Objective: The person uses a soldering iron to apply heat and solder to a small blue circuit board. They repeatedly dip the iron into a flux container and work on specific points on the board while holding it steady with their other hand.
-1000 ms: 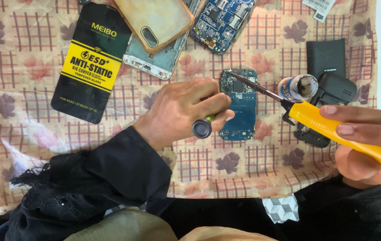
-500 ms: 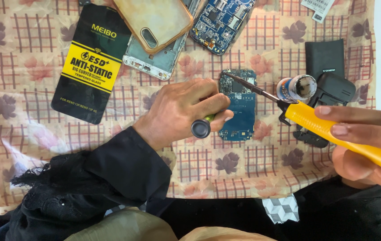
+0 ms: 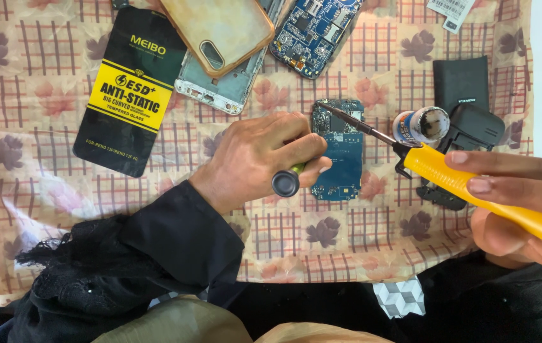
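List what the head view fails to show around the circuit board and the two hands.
- Left hand: its fingers cover the green tool's working end and the circuit board's left edge.
- Right hand: cut off by the right edge, as is the yellow soldering iron's rear.
- Small round pot: contents too small to identify.

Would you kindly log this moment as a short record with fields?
Surface: checked cloth with leaf print
Left hand: holds a small tool with a black round cap, beside the blue circuit board
Right hand: holds a yellow soldering iron, tip over the board's upper end
Nearby: small open pot, black packet, clear phone case
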A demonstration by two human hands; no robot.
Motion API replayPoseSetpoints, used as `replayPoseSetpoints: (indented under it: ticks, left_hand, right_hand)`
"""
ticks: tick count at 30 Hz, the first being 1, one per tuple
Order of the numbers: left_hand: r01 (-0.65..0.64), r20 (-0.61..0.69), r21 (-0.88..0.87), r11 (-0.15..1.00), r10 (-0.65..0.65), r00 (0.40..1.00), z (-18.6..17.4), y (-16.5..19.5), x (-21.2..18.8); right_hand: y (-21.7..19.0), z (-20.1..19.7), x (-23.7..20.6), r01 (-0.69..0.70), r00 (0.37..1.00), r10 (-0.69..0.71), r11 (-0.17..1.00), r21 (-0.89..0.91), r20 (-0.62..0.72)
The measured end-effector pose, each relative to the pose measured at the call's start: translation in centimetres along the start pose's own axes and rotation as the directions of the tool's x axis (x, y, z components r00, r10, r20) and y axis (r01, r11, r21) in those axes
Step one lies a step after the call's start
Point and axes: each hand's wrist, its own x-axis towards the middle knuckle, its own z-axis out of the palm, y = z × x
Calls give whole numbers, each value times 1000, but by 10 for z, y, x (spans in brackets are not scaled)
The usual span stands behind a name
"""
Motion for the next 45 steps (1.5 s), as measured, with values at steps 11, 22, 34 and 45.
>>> replayPoseSetpoints:
  ticks: [11, 22, 34, 45]
  left_hand:
    - [8, 6, -5, 1000, -8, 1000, -1, 1, 0]
    - [11, 15, -7, 1000, -11, 1000, 1, 0, 1]
    - [17, 15, -10, 1000, -16, 1000, 1, 6, -3]
    - [11, 12, -11, 1000, -11, 1000, 3, 9, -5]
  right_hand:
    - [2, 7, 1, 63, 996, -64, 998, -4, -62]
    - [2, -5, -9, 13, 1000, -13, 1000, -7, 28]
    - [1, -13, -26, -15, 995, 13, 1000, 22, 97]
    - [-9, -21, -9, -25, 972, 2, 995, 92, 236]
